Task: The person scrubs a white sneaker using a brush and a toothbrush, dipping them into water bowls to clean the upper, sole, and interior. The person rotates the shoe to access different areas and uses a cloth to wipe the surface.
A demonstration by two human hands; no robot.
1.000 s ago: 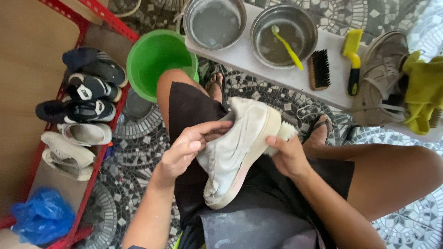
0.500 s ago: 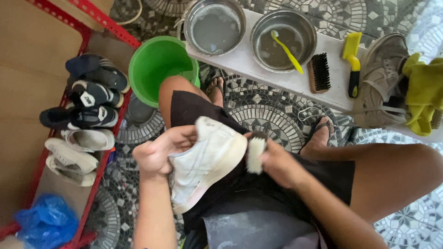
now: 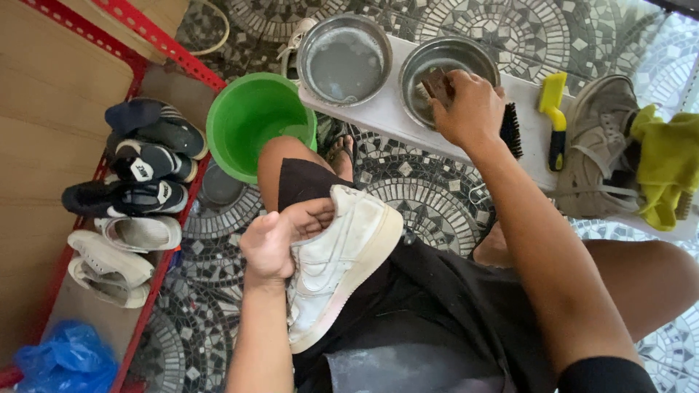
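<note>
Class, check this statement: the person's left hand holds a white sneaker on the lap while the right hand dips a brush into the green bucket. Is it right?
Not quite. The left hand does hold the white sneaker on the lap, but the right hand dips the brush into a metal bowl on the white bench, not the green bucket. The head view shows this.
</note>
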